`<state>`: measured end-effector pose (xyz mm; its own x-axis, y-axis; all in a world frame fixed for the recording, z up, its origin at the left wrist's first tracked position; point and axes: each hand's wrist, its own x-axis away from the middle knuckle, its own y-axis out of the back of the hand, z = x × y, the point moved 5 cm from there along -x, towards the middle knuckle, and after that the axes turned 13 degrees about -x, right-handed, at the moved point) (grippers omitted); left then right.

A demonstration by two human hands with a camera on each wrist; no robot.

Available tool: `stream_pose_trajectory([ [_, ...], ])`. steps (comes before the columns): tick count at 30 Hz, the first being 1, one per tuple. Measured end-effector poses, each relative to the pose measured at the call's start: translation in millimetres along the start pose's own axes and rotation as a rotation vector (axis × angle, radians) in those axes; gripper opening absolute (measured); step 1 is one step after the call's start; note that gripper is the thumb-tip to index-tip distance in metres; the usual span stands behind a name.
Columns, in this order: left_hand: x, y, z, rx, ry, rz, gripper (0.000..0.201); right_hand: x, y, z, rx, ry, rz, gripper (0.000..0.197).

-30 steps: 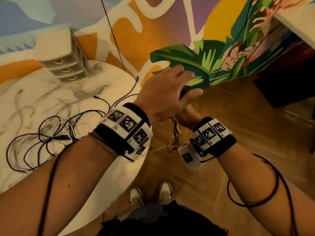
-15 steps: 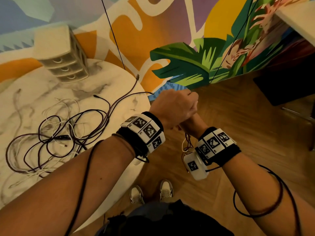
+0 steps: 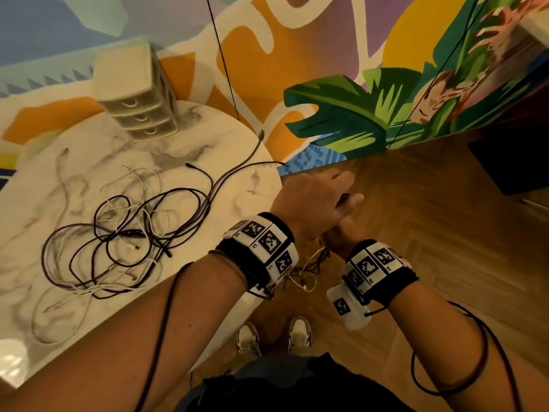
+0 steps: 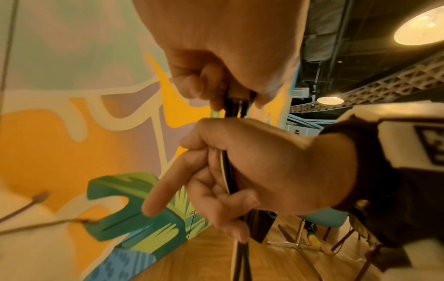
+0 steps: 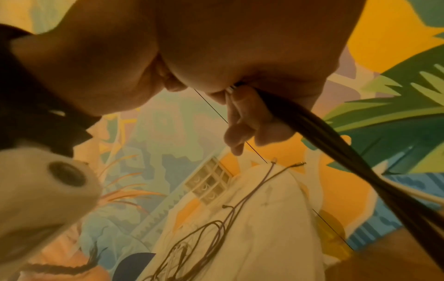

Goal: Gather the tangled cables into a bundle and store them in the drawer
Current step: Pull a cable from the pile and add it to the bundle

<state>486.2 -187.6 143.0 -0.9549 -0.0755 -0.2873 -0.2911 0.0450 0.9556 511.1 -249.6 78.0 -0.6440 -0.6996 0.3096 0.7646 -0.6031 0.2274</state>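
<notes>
Marble-patterned and round, the counter (image 3: 74, 316) stands against a brightly painted mural wall, with herringbone wood floor to its right. At the counter's far left edge sits a small cream drawer unit (image 3: 139, 114) of three stacked drawers, all apparently closed. Nearer the middle lies the loose tangle of cables (image 3: 118, 236), dark purple-black leads looped through thin white ones, with two long dark strands running out toward the counter's right rim. Just off that rim both hands meet over the floor. The left hand (image 3: 312, 200) is on top, its fingers (image 4: 192, 83) clenched around the upper end of a gathered bundle (image 4: 230, 171) of dark cords with one white lead; the right hand (image 3: 341, 236) sits directly beneath, grasping the same bundle in a fist with its index finger sticking out straight. Loose ends of the bundle dangle below the wrists. The step in hand appears to be tidying this first bunch into a coil. To do it well, the right hand should probably keep a firm anchor while the left draws even loops, so the dangling ends don't snag or slip. The cords look thin, limp and springy, likely to unwind if released. Most of the cabling remains on the counter, so the task looks early.
</notes>
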Motion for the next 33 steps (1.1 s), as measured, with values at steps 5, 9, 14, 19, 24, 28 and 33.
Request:
stream_pose_trajectory([
  [5, 74, -34, 53, 0.098, 0.254, 0.365, 0.042, -20, -17, -41, -0.439, -0.121, -0.035, 0.047],
  [9, 151, -75, 123, -0.036, 0.381, 0.771, 0.035, -27, -25, -58, -0.471, -0.240, 0.024, 0.054],
  [14, 181, -96, 200, -0.092, 0.613, 0.823, 0.045, -32, -35, -61, -0.511, -0.312, -0.017, 0.051],
  [19, 184, -114, 207, -0.350, 0.639, 0.840, 0.039, -37, -43, -74, -0.466, -0.350, -0.048, 0.058],
  [24, 208, -112, 189, -0.399, 0.495, 0.777, 0.033, -45, -61, -75, -0.421, -0.365, 0.005, 0.055],
  [28, 231, -92, 187, -0.291, 0.456, 0.639, 0.024, -49, -85, -79, -0.365, -0.381, 0.069, 0.054],
  [33, 236, -56, 183, -0.163, 0.506, 0.337, 0.020, -52, -122, -65, -0.304, -0.364, 0.149, 0.053],
])
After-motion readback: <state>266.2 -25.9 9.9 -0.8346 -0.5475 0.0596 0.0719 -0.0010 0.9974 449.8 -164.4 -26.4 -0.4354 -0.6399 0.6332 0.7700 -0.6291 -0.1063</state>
